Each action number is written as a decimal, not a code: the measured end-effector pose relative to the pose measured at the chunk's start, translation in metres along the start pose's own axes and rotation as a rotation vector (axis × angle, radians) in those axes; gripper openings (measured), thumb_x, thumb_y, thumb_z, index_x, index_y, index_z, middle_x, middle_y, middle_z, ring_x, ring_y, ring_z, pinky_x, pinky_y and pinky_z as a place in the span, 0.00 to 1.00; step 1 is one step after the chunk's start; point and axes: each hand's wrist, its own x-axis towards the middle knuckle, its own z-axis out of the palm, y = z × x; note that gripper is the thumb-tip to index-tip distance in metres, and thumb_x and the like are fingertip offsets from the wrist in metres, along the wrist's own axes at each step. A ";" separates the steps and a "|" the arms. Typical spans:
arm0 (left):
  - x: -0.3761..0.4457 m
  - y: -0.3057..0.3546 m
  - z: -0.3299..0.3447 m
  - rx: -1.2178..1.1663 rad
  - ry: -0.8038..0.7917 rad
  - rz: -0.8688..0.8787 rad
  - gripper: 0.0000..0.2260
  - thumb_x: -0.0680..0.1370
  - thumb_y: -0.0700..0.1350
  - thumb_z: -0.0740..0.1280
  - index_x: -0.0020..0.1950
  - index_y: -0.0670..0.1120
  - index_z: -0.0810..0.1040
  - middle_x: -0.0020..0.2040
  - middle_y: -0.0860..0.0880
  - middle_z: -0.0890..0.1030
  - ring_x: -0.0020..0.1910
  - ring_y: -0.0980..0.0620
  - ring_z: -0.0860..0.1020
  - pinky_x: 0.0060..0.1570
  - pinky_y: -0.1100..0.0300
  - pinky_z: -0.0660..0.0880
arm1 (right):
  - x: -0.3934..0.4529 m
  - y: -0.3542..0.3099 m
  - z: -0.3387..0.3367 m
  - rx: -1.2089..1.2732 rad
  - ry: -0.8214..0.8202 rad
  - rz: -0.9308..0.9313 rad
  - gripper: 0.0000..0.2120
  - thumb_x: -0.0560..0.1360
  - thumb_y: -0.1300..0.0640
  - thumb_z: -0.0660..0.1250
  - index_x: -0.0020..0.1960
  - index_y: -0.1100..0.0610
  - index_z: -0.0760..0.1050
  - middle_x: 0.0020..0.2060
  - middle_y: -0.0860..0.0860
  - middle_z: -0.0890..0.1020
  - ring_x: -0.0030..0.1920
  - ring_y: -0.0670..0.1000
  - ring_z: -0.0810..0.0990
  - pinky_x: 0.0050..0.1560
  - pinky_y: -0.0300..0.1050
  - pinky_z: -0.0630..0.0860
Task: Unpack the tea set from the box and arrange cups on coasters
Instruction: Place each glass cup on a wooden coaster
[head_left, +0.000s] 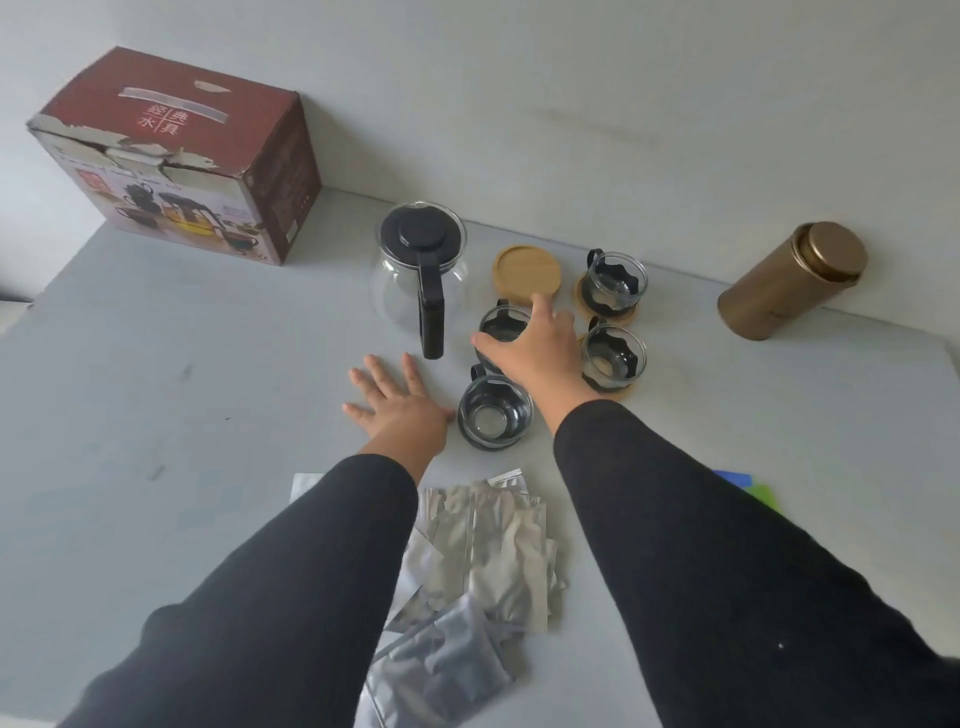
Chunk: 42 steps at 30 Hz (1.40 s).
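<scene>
The dark red tea set box (176, 156) stands at the back left of the grey table (182, 389). A glass teapot (421, 270) with a black lid stands mid-table. Beside it lies a bare wooden coaster (527, 273). Two glass cups in black holders sit on wooden coasters: one at the back (613, 283), one nearer (613, 358). A further cup (494, 413) stands directly on the table. My right hand (535, 343) curls over the rim of another cup (501, 325), gripping it from above. My left hand (400, 405) lies flat on the table, fingers spread, holding nothing.
A gold tea canister (789, 280) lies on its side at the back right by the wall. Several silver foil packets (478, 561) are heaped near the front edge between my arms. Blue and green cards (743, 486) peek out beside my right sleeve.
</scene>
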 end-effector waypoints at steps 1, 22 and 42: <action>0.001 0.000 0.000 -0.005 -0.004 0.001 0.37 0.80 0.58 0.54 0.75 0.49 0.30 0.73 0.36 0.29 0.73 0.34 0.32 0.70 0.35 0.43 | 0.002 -0.002 0.003 -0.007 -0.008 0.010 0.42 0.65 0.37 0.71 0.71 0.56 0.59 0.61 0.59 0.69 0.62 0.60 0.71 0.59 0.50 0.70; 0.005 -0.001 0.004 0.029 0.003 -0.001 0.36 0.81 0.57 0.53 0.75 0.48 0.29 0.73 0.36 0.28 0.73 0.33 0.32 0.70 0.35 0.43 | 0.013 0.002 0.011 0.051 0.105 -0.036 0.37 0.65 0.44 0.74 0.65 0.59 0.64 0.59 0.57 0.72 0.59 0.57 0.72 0.53 0.45 0.70; 0.001 -0.009 0.008 0.011 0.061 0.073 0.37 0.80 0.61 0.54 0.77 0.50 0.33 0.75 0.37 0.32 0.74 0.35 0.34 0.71 0.36 0.44 | -0.088 0.095 -0.028 -0.053 0.119 -0.089 0.36 0.63 0.47 0.77 0.64 0.59 0.68 0.58 0.57 0.74 0.60 0.57 0.73 0.58 0.48 0.72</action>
